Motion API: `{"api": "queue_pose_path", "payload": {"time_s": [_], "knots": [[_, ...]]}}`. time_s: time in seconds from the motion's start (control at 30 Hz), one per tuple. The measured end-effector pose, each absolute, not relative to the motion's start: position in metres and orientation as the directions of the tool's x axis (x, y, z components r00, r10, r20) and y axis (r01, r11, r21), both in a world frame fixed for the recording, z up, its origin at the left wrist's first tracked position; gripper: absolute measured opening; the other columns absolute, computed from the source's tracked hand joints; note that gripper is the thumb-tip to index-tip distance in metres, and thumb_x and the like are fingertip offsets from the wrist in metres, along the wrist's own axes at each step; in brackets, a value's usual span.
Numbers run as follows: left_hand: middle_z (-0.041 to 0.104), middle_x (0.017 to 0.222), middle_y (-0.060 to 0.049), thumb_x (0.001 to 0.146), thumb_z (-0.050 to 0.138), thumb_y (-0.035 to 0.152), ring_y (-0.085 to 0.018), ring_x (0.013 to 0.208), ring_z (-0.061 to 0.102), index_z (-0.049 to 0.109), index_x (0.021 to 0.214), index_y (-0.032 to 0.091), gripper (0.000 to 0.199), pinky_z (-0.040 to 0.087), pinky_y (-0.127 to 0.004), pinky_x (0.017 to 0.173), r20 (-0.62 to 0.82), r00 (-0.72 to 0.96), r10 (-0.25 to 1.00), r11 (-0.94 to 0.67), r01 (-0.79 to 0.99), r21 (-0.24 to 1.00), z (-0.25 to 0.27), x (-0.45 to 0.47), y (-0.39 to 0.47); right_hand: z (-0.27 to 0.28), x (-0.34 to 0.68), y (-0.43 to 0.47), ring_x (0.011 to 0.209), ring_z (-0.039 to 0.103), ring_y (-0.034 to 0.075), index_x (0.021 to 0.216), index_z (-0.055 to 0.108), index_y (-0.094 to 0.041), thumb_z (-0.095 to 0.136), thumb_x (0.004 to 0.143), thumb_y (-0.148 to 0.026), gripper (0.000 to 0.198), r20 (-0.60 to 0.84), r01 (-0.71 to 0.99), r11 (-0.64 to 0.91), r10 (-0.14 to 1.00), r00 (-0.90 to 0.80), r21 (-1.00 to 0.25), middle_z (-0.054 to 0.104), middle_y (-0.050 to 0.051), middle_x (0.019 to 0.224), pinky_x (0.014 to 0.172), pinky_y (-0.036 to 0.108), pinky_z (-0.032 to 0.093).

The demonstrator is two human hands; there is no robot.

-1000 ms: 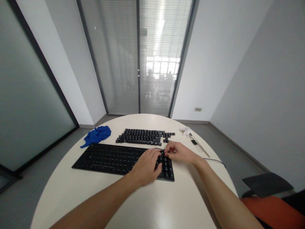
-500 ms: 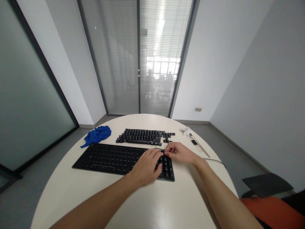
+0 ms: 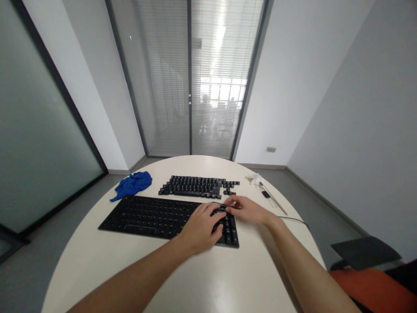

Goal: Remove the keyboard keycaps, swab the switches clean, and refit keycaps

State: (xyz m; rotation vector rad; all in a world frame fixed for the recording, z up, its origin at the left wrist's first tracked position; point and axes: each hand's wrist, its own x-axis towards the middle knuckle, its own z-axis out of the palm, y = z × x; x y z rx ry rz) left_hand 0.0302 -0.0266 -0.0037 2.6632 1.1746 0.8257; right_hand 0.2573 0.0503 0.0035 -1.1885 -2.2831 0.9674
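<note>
A black keyboard point(image 3: 143, 216) lies on the table, most of its keycaps off, with caps standing on the number block at its right end. My left hand point(image 3: 202, 227) rests palm down over the right part of the keyboard, fingers spread, fingertips by the number keys. At the keyboard's far right corner, my right hand point(image 3: 245, 209) has thumb and fingers drawn together, close to the left fingertips. Whatever is between them is too small to make out. A thin dark line, perhaps the cable, runs along the keyboard's back edge there. Behind lie loose keycaps point(image 3: 195, 184) laid out in rows.
On the round white table point(image 3: 208, 287), a crumpled blue cloth point(image 3: 133, 183) lies at left. A thin stick point(image 3: 274, 199), a small black piece point(image 3: 265, 194) and a whitish scrap point(image 3: 256, 178) lie at right. A cable point(image 3: 295, 220) crosses the right edge, near an orange-seated chair point(image 3: 371, 284).
My right hand has shifted slightly at the keyboard's corner, its thumb and fingers a little lower. The left index finger has moved a touch to the right. The rest looks the same.
</note>
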Motion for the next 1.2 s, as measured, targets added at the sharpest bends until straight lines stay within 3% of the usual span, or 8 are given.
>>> {"api": "queue_pose_path", "payload": {"time_s": [0.17, 0.47, 0.87, 1.2], "knots": [[0.054, 0.137, -0.008, 0.089, 0.061, 0.028, -0.029, 0.129, 0.045, 0.060, 0.126, 0.024, 0.036, 0.033, -0.053, 0.114, 0.409, 0.550, 0.728, -0.677, 0.668, 0.308, -0.002, 0.031, -0.026, 0.009, 0.254, 0.049, 0.085, 0.065, 0.020, 0.107, 0.069, -0.015, 0.061, 0.087, -0.036, 0.030, -0.022, 0.553, 0.362, 0.823, -0.568, -0.751, 0.072, 0.007, 0.103, 0.080, 0.033, 0.050], [0.054, 0.137, -0.008, 0.090, 0.062, 0.032, -0.028, 0.128, 0.047, 0.061, 0.123, 0.024, 0.034, 0.036, -0.050, 0.112, 0.387, 0.556, 0.736, -0.672, 0.670, 0.315, 0.001, 0.030, -0.026, 0.011, 0.253, 0.049, 0.074, 0.062, 0.018, 0.108, 0.070, -0.013, 0.066, 0.083, -0.041, 0.037, -0.072, 0.555, 0.303, 0.830, -0.553, -0.774, 0.073, 0.007, 0.095, 0.067, 0.028, 0.047], [0.054, 0.139, -0.009, 0.089, 0.064, 0.033, -0.028, 0.129, 0.047, 0.062, 0.124, 0.024, 0.036, 0.036, -0.049, 0.113, 0.383, 0.557, 0.737, -0.671, 0.669, 0.318, 0.000, 0.030, -0.026, 0.016, 0.251, 0.047, 0.072, 0.060, 0.017, 0.108, 0.071, -0.013, 0.063, 0.084, -0.038, 0.036, -0.081, 0.579, 0.303, 0.836, -0.543, -0.757, 0.073, 0.006, 0.091, 0.066, 0.027, 0.046], [0.053, 0.139, -0.009, 0.090, 0.063, 0.034, -0.029, 0.130, 0.046, 0.063, 0.121, 0.024, 0.033, 0.034, -0.051, 0.113, 0.383, 0.557, 0.737, -0.672, 0.666, 0.324, 0.000, 0.029, -0.026, 0.015, 0.247, 0.047, 0.070, 0.060, 0.016, 0.100, 0.072, -0.013, 0.066, 0.077, -0.030, 0.029, -0.111, 0.572, 0.240, 0.853, -0.510, -0.784, 0.072, 0.004, 0.082, 0.065, 0.026, 0.046]]}}
